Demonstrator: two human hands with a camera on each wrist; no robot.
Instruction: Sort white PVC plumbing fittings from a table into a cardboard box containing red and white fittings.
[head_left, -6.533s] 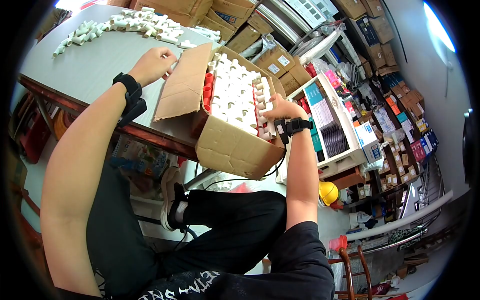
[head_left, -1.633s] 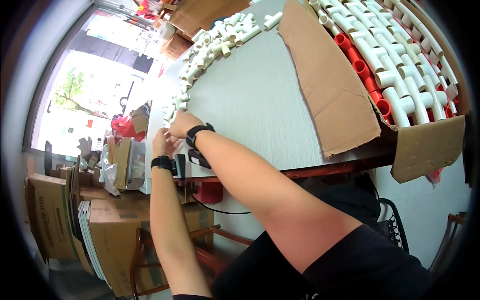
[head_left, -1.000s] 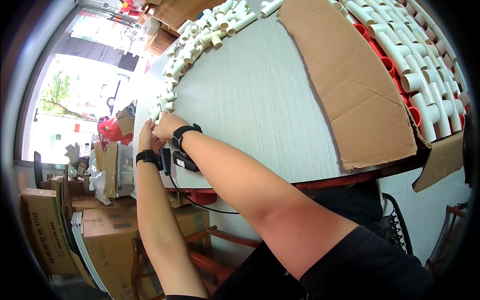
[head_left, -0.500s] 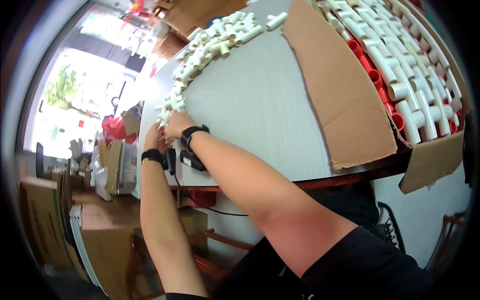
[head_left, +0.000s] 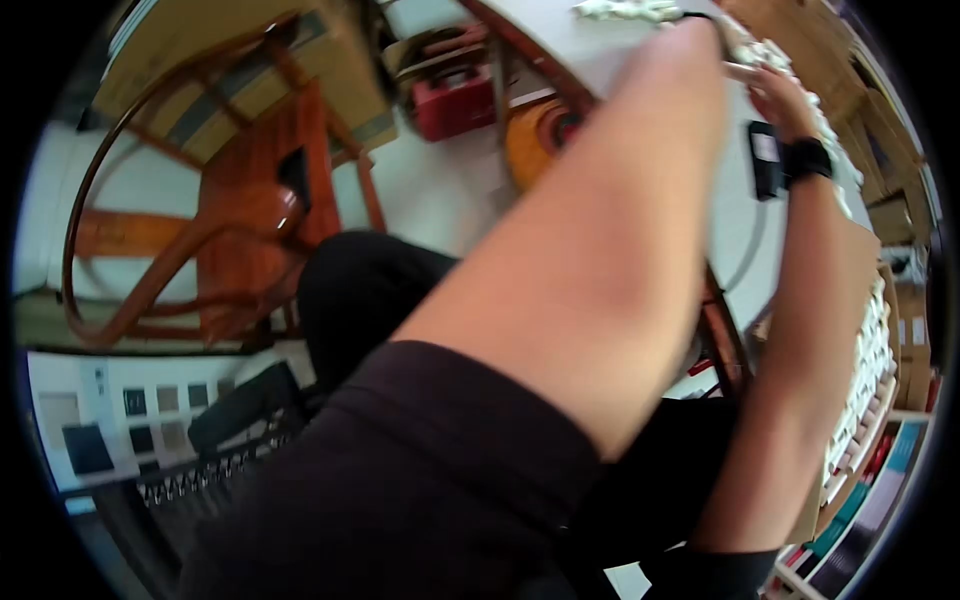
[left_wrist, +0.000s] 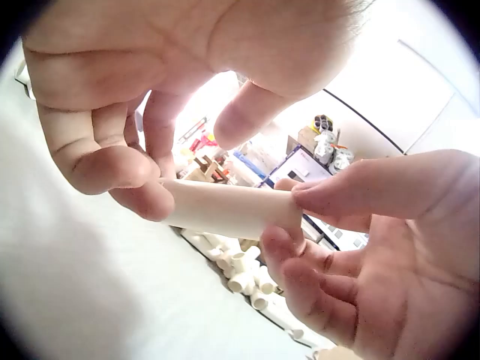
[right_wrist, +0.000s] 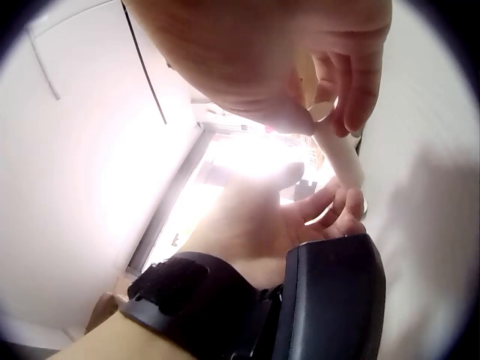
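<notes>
Between both hands is a smooth white tube-shaped pipe fitting (left_wrist: 229, 210). My right hand (left_wrist: 390, 255) pinches one end with thumb and fingertips. At the other end, the fingers of my left hand (left_wrist: 157, 67) curl over the tube, the left thumb standing apart. The right wrist view shows the same fitting (right_wrist: 341, 157) slanting down from the right hand (right_wrist: 285, 60) to the left fingers. In the head view the left hand is mostly hidden at the top edge; the right hand (head_left: 785, 100) shows over the table. Loose white pipe fittings (left_wrist: 244, 270) lie beyond in a row.
A cardboard box packed with white fittings (head_left: 872, 345) stands to the right, partly behind the right arm. The pale tabletop (left_wrist: 67, 240) lies below the hands. A wooden chair (head_left: 250, 230) and a red case (head_left: 455, 105) are on the floor to the left.
The head view has swung sharply, with the chair and floor now filling its left side. Earlier both hands were together at the fittings near the table's left edge; now they hold one fitting between them.
</notes>
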